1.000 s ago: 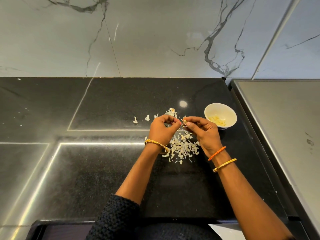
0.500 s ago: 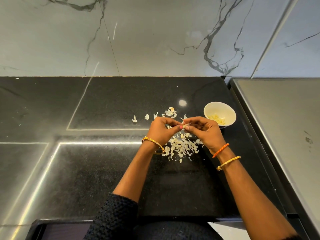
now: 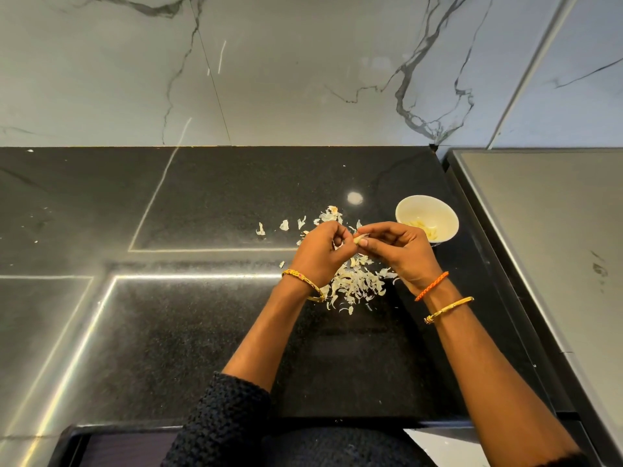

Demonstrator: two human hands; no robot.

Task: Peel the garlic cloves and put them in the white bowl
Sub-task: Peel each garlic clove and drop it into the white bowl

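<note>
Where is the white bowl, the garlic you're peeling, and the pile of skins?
white bowl [image 3: 404,210]: head view, on its bare inner wall.
garlic clove [image 3: 360,238]: head view, on the bit showing between the fingers.
pile of garlic skins [image 3: 354,284]: head view, on the heap's middle.

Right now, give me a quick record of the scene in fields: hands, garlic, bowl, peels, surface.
left hand: fingers curled at the clove
right hand: pinches the clove
garlic clove: held between both hands, above the counter
white bowl: right of the hands, peeled cloves inside
peels: scattered pile under the hands
counter: black, glossy
</note>
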